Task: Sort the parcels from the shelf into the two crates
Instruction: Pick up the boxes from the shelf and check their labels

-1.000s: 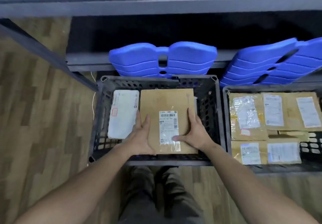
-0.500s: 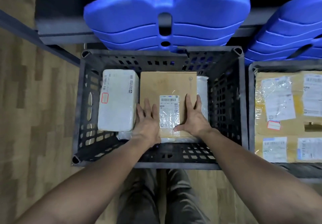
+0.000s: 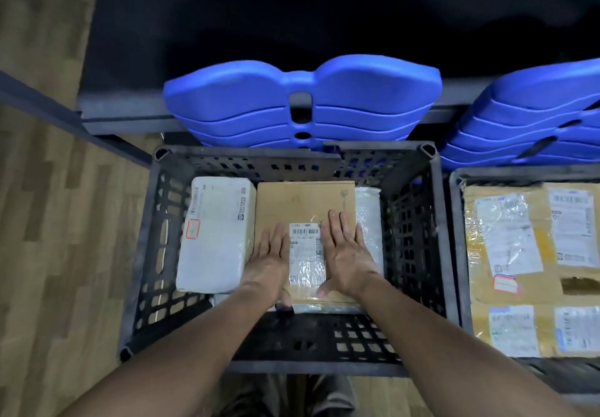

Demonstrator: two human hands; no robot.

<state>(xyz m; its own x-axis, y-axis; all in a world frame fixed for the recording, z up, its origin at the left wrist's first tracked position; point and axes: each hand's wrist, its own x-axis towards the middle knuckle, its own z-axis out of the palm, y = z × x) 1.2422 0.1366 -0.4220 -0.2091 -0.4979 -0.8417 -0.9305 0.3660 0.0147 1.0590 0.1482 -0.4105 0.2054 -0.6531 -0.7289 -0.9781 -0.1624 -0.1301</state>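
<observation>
Brown cardboard is under both my palms. The brown parcel (image 3: 302,209) lies flat in the left crate (image 3: 143,254), mid-frame, just beside the white parcel (image 3: 214,235) on its left. It seems to rest on a clear-wrapped packet (image 3: 368,218) that shows along its right and near edges. My left grip (image 3: 269,261) and my right grip (image 3: 347,254) are both spread, fingers straight, pressing on the top either side of the label and clasping nothing. The worry is that packet: it looks soft and slick, so the box may sit crooked and slide toward the near wall once my weight comes off. Pressing harder to level it could crush whatever is wrapped below. A thumb catching the near edge as I draw back could also drag the box askew. The right crate (image 3: 454,254), at the right edge of the frame, is packed with taped parcels (image 3: 519,254). A second ago I had the box clasped by its long sides, up near the rim and hiding the packet. Now it is down on the load and my fingers have moved from its sides onto its top.
</observation>
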